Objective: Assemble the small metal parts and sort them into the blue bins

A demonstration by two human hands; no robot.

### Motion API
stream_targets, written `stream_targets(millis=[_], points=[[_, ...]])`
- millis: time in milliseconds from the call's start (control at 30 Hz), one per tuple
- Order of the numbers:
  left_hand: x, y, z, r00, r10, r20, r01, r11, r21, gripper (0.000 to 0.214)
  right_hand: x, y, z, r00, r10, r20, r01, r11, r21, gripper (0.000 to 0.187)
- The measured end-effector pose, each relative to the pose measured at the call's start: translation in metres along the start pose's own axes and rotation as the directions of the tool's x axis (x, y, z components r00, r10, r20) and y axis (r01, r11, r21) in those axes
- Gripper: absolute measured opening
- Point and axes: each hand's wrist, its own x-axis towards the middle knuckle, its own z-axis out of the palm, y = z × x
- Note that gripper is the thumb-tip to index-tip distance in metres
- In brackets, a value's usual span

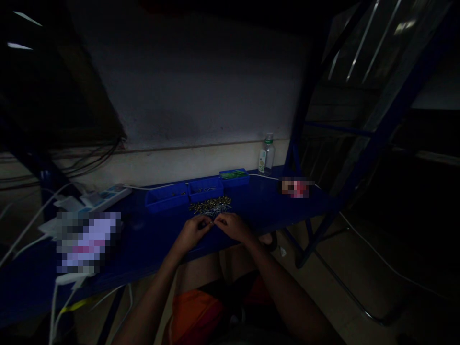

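Note:
Close together over the front of the blue table (143, 244), my two hands meet fingertip to fingertip. My left hand (194, 232) is closed in a pinch; a tiny brass-coloured bit shows at its fingertips, too small to name. My right hand (232, 226) pinches right beside it, and what it holds cannot be made out. Just beyond the fingers lies a pile of small brass-coloured metal parts (206, 206). Thin silvery metal pins (217, 210) lie at the near side of that pile.
Behind the pile stand blue bins (167, 195), one with green items (235, 175). A clear bottle (266, 155) is at the back right. On the left are a power strip (111, 194), cables and a blurred-out flat object (89, 242). Blue frame posts (296, 155) flank the table.

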Motion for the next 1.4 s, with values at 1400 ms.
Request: stream_targets(millis=[1400], points=[[-0.002,0.005,-0.004,0.999,0.034,-0.003,-0.034,0.993,-0.113,0.025,0.001,0.004,-0.001,0.996,-0.025,0.086,0.017,0.995,0.095,0.016]])
